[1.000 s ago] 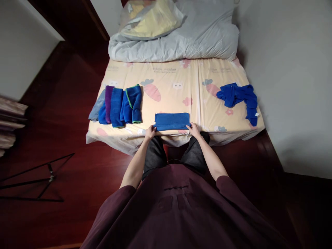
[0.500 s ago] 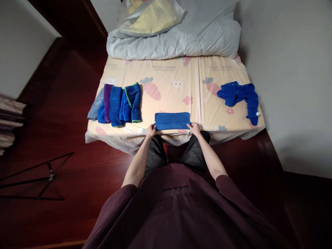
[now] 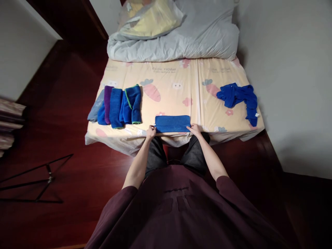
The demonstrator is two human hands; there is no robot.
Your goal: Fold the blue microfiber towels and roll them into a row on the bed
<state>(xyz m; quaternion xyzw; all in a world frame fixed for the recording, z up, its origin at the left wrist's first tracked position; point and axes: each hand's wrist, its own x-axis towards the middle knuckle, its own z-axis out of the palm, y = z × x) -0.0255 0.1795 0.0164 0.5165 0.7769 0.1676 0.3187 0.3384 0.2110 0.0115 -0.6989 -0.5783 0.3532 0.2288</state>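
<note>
A blue towel (image 3: 172,123), folded into a flat rectangle, lies near the front edge of the bed (image 3: 166,91). My left hand (image 3: 151,131) pinches its near left corner, beside a small white label. At the near right corner, my right hand (image 3: 194,129) has thumb and fingers closed on the towel's edge. To the left lies a row of folded towels (image 3: 116,107), blue, purple and grey-blue, some with green trim. A crumpled blue cloth (image 3: 237,97) with a white tag rests on the right side of the bed.
A grey-white quilt (image 3: 171,46) and a yellow item in clear wrapping (image 3: 147,26) lie at the bed's far end. A wall (image 3: 287,76) rises at the right. Black tripod legs (image 3: 38,181) stand on the dark red floor (image 3: 77,214) at left.
The view has shifted slightly, so the bed appears a little lower. Both hands stay at the near corners of the folded towel, which lies much as before.
</note>
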